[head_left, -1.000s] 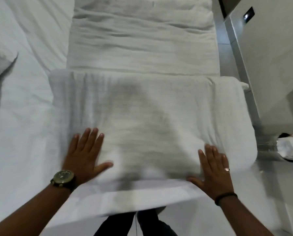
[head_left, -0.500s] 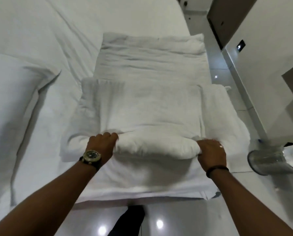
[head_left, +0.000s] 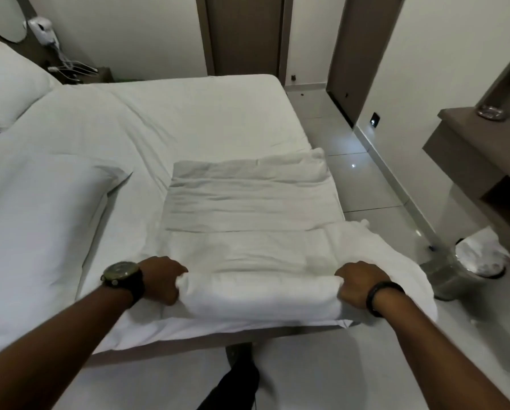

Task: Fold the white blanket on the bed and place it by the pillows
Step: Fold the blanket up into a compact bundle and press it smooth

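The white blanket (head_left: pixel 248 211) lies partly folded on the near right corner of the bed (head_left: pixel 188 113), its right end hanging over the bed's edge. Its near edge is bunched into a thick roll. My left hand (head_left: pixel 160 278), with a watch on the wrist, grips the left end of that roll. At the roll's right end my right hand (head_left: pixel 359 281), with a black band on the wrist, has its fingers closed into the cloth. One white pillow (head_left: pixel 34 226) lies on the bed to the left of the blanket. Another pillow (head_left: pixel 8 81) sits at the far left.
A metal bin (head_left: pixel 467 267) with a white liner stands on the tiled floor right of the bed. A brown wall shelf (head_left: pixel 478 149) juts out at the far right. A bedside unit with white cables (head_left: pixel 73 69) is at the far left. A dark leg shows below the bed edge.
My hands went from lying flat on the blanket to gripping its near edge, which is now bunched into a roll. The view has pulled back and up, showing the whole bed and room.
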